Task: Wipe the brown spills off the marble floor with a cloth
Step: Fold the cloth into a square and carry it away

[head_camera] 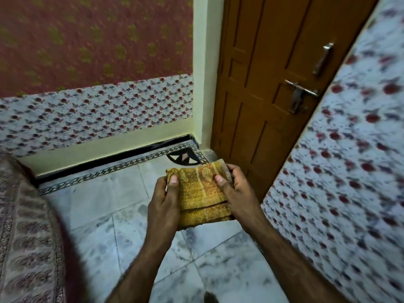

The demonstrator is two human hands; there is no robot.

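A folded yellow-orange cloth (200,193) is held up in front of me, above the white and grey marble floor (105,215). My left hand (162,206) grips its left edge with the thumb on top. On the right edge sits my right hand (235,193), thumb pressed on the upper face. A small dark brown patch (211,298) shows on the floor at the bottom edge of the view, between my forearms. I see no other brown spill; the frame is blurred.
A brown wooden door (269,84) with a metal latch (300,92) stands open ahead on the right. Flower-patterned tiled walls (341,171) close in on the right and back. A patterned bed cover (24,226) fills the left edge. A black patterned border (122,165) runs along the back wall.
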